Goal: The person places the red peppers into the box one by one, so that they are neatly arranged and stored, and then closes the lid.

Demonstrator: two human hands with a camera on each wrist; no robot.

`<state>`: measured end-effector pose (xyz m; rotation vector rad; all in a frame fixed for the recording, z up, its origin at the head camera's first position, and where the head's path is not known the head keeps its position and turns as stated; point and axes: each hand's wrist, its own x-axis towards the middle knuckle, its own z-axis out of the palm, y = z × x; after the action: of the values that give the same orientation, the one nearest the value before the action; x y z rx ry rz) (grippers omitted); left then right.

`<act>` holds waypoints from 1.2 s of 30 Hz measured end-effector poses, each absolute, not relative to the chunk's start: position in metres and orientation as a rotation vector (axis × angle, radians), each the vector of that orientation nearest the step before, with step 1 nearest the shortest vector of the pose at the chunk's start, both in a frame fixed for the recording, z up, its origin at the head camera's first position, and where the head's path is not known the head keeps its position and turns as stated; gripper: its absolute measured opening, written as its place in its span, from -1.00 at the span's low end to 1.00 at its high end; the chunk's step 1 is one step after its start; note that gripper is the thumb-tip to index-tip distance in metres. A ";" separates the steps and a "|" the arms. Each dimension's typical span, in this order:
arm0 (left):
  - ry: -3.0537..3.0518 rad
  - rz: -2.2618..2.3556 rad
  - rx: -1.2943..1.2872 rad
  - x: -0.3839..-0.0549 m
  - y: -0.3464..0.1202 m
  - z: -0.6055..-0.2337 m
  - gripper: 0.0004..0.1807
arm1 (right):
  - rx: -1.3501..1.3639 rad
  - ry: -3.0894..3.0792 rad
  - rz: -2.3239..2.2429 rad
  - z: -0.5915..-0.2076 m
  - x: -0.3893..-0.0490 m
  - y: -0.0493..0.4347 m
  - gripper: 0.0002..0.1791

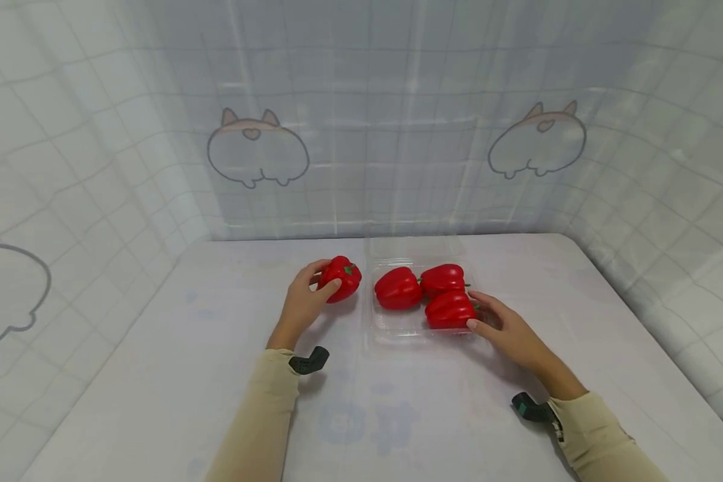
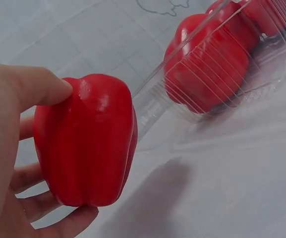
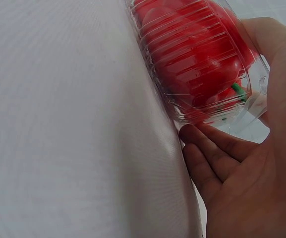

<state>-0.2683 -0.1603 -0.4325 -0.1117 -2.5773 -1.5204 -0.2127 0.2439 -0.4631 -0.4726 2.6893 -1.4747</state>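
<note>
In my left hand [image 1: 305,296] I grip a red bell pepper [image 1: 341,279], thumb on one side and fingers round the other. It is held just left of a clear plastic container [image 1: 391,325], its green stem showing in the head view. Inside the container lie three more red bell peppers: one on the left [image 1: 399,288], one at the back right [image 1: 443,280] and one at the front right [image 1: 450,310]. At the container's right side, my right hand [image 1: 509,331] holds the wall near the front corner; part of the grip is hidden.
The container's clear lid [image 1: 416,248] lies folded back behind it. A white patterned cloth covers the table [image 1: 361,415]. Pale checked curtains [image 1: 361,134] hang at the back and both sides. Each wrist wears a dark device [image 1: 309,361].
</note>
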 end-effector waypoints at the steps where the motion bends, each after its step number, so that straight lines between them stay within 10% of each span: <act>1: -2.580 -1.521 -0.115 -0.268 -0.160 -0.432 -0.38 | -0.473 2.690 -1.478 -0.463 -0.213 0.244 -0.20; 36: -2.536 -1.693 -0.420 -0.255 -0.134 -0.402 -0.40 | -0.483 2.705 -1.461 -0.463 -0.212 0.244 -0.22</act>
<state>-0.2554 -0.1338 -0.4020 -0.4203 -2.5359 -1.6926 -0.2115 0.2445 -0.4627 -0.4826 2.7052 -1.4607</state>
